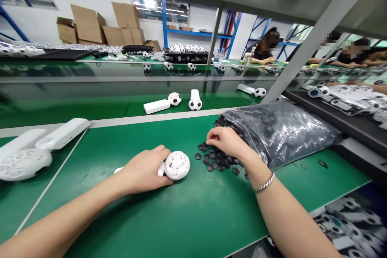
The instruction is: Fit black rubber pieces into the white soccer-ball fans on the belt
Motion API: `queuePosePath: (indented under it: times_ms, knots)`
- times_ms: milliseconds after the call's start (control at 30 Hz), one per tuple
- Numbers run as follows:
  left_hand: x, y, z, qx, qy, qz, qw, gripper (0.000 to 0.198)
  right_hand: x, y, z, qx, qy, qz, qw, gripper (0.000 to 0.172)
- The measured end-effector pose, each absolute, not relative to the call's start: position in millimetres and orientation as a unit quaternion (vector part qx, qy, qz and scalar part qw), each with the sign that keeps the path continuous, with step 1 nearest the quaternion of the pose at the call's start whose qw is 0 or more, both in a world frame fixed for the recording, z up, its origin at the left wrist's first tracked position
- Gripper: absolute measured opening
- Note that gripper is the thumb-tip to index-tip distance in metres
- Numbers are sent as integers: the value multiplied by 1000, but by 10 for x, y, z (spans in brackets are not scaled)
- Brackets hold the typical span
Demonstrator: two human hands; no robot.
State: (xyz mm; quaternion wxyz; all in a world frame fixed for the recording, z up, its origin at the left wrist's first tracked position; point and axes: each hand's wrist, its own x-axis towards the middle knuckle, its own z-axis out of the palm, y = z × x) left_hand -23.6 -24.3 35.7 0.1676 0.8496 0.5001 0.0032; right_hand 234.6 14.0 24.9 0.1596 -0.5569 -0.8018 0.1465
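My left hand (148, 170) is wrapped around the handle of a white handheld fan, whose round, football-patterned head (177, 165) sticks out past my fingers. The head is all white, with openwork on its face; most of the handle is hidden under my palm. To the right, my right hand (225, 140) reaches into a heap of small black pentagon pieces (215, 160). Its thumb and forefinger are pinched together at a black pentagon piece (205, 144) on the heap's left edge. A clear plastic bag (287, 129) full of such pieces lies behind, its mouth spilling them onto the green table (193, 217).
White fans (63, 134) lie at the left. Beyond the pale ledge, fans with black-patched heads (195, 104) rest on a green conveyor (121, 105). A slanted grey post (302, 56) and black tray of fans (347, 107) stand right. Co-workers (266, 48) sit farther back.
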Motion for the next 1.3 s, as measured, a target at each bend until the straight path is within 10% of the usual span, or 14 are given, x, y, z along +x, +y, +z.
queuePosePath:
  times_ms: [1300]
  knots:
    - [-53, -17, 232, 845, 519, 65, 110, 56, 1959, -138, 349, -431, -825, 239, 276, 12]
